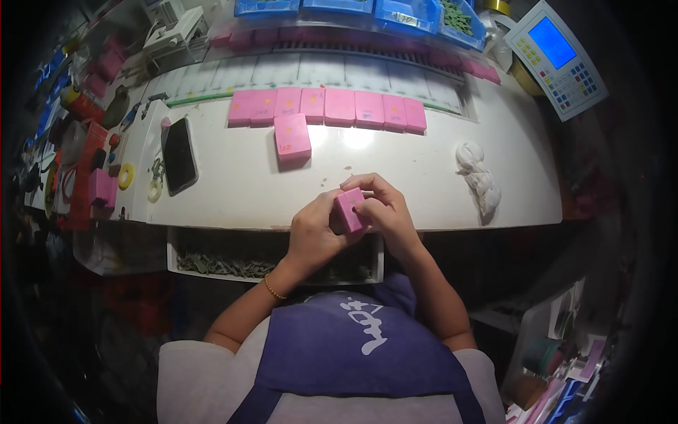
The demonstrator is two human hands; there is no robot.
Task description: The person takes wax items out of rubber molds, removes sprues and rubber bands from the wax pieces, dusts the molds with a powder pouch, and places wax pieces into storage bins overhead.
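Close to the table's front edge, both of my hands are closed around a small pink block [349, 212]. My left hand [316, 230] cups it from the left and below. From the right, my right hand [388, 212] grips it, with the thumb over its face and fingers across the top. Just beyond, another pink block [292, 136] with handwritten marks lies on the white table. It sits in front of a row of several similar pink blocks [340, 107], some with faint writing. Whether the held block is in one piece or split cannot be made out.
A phone [180, 157] lies at left, a twisted white cloth [479, 180] at right. An open drawer [212, 272] holding green pieces sits below the front edge. Blue bins [406, 15] stand at the back, and a keypad device with a blue screen [556, 60] at back right.
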